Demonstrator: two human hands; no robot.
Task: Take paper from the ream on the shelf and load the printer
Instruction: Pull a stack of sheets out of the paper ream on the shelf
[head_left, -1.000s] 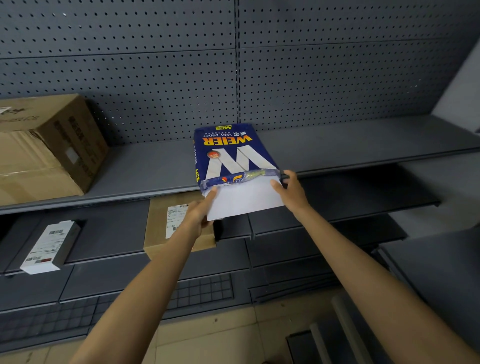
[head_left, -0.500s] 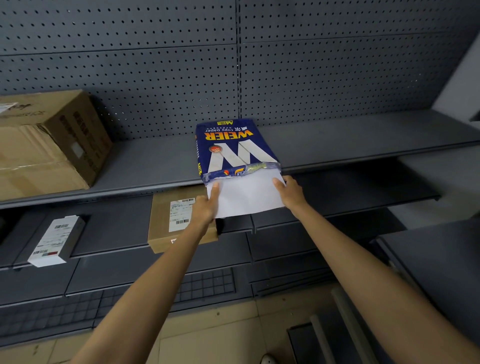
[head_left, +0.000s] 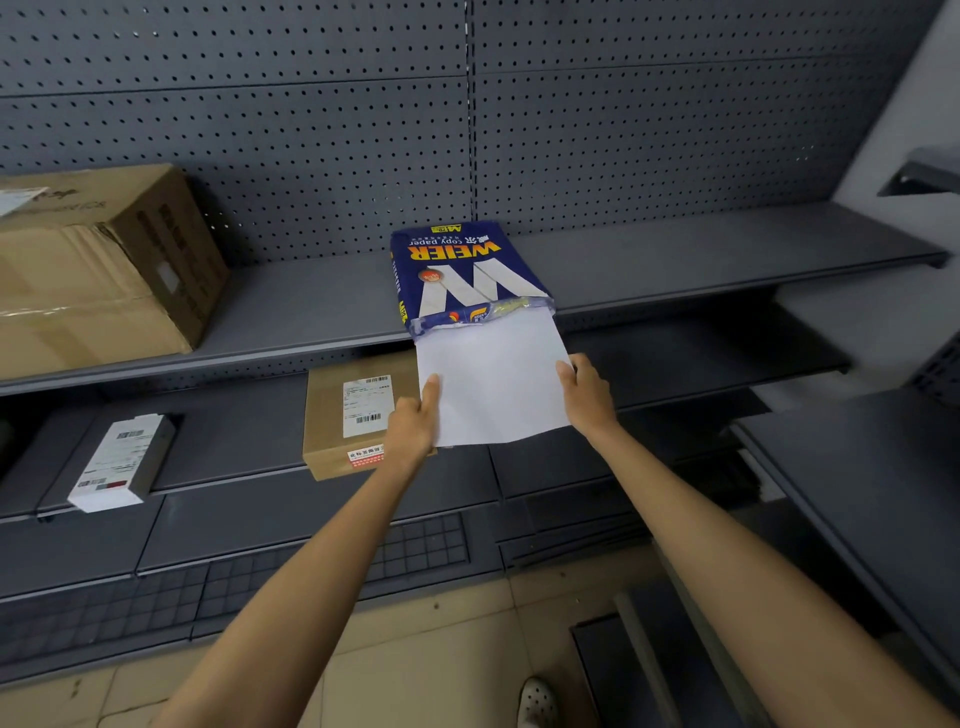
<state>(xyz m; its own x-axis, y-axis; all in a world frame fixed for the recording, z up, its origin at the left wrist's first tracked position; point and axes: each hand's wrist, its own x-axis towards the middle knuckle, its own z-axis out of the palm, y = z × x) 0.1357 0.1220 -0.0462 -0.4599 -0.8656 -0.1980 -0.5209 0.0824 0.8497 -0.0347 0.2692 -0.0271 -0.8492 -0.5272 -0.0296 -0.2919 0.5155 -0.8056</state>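
Note:
A blue "WEIER copy paper" ream (head_left: 462, 270) lies on the grey upper shelf (head_left: 701, 260), its torn near end open. A white stack of paper (head_left: 493, 384) sticks more than halfway out of that opening, past the shelf's front edge. My left hand (head_left: 415, 421) grips the stack's left edge, thumb on top. Its right edge is pinched by my right hand (head_left: 587, 395). The printer itself is not clearly visible; a grey machine part (head_left: 924, 176) shows at the far right edge.
A large cardboard box (head_left: 98, 265) sits on the upper shelf at left. On the lower shelf lie a small brown parcel (head_left: 353, 415) and a white labelled box (head_left: 119, 462). A dark grey flat surface (head_left: 872, 478) stands at right. A shoe (head_left: 537, 701) is on the tiled floor.
Both hands have drawn the white stack further out of the ream toward me; more paper now shows beyond the wrapper. The ream stayed on the shelf.

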